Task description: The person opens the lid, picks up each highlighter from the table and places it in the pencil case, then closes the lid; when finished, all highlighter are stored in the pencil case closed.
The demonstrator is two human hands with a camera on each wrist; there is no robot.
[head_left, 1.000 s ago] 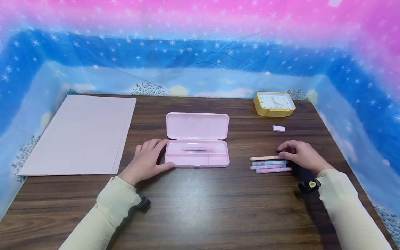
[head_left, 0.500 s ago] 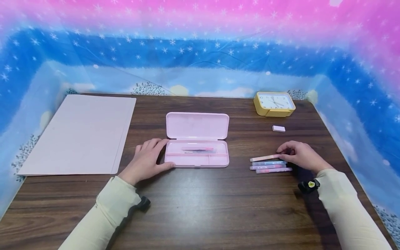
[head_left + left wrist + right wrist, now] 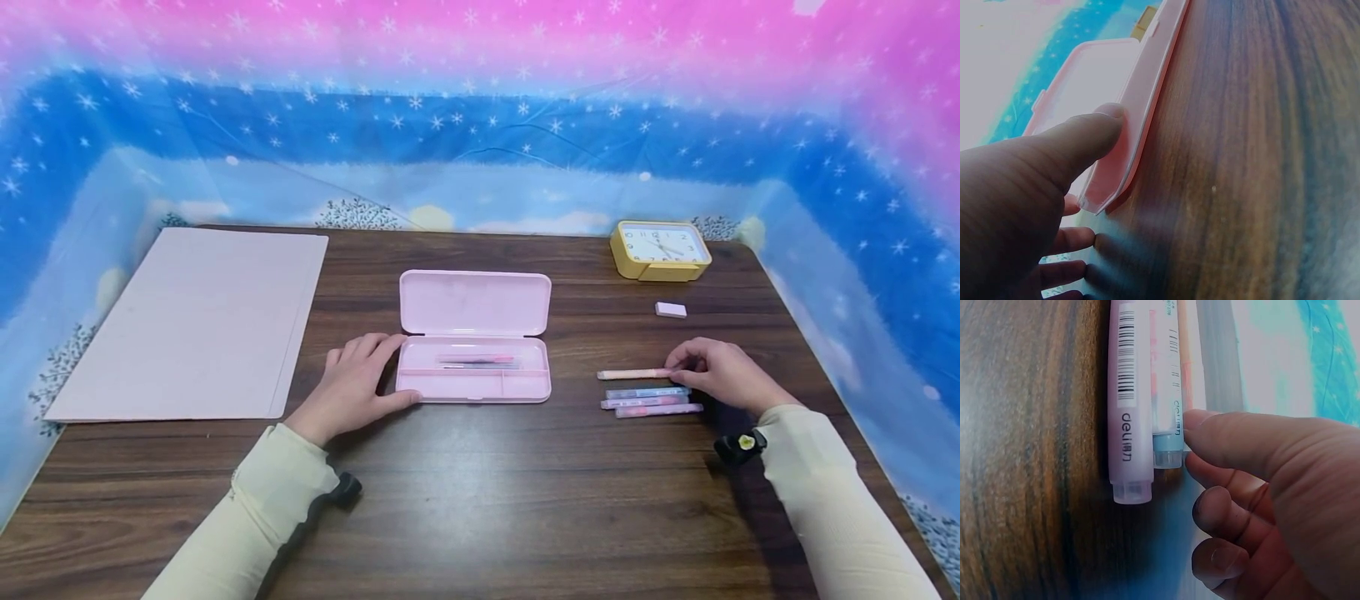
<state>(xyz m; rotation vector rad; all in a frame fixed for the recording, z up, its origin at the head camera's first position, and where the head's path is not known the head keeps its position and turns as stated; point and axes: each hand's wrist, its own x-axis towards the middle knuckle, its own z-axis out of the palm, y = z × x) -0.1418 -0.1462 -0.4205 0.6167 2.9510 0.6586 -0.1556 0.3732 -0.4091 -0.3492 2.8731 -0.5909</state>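
My left hand (image 3: 350, 387) holds the left end of a pink pencil case (image 3: 450, 384), its thumb on the front wall and forefinger at the back corner. The case lies with its lid (image 3: 475, 302) up; a few slim pens (image 3: 476, 360) rest in the rear compartment. At the right, my right hand (image 3: 723, 372) pinches the right end of an orange highlighter (image 3: 633, 375) between thumb and forefinger. Just in front of it lie a blue highlighter (image 3: 645, 393), a purple-pink one, and a lilac highlighter (image 3: 1129, 425), side by side. The orange one's gripped end is hidden behind the thumb in the right wrist view.
A yellow clock (image 3: 660, 251) stands at the back right, with a small white eraser (image 3: 671, 310) in front of it. A large pale pink folder (image 3: 195, 325) covers the table's left side. Patterned cloth (image 3: 465, 125) hangs round the table (image 3: 480, 508).
My right hand has taken hold of the orange highlighter and shifted it slightly back, away from the other highlighters. The left hand and the pencil case have stayed put.
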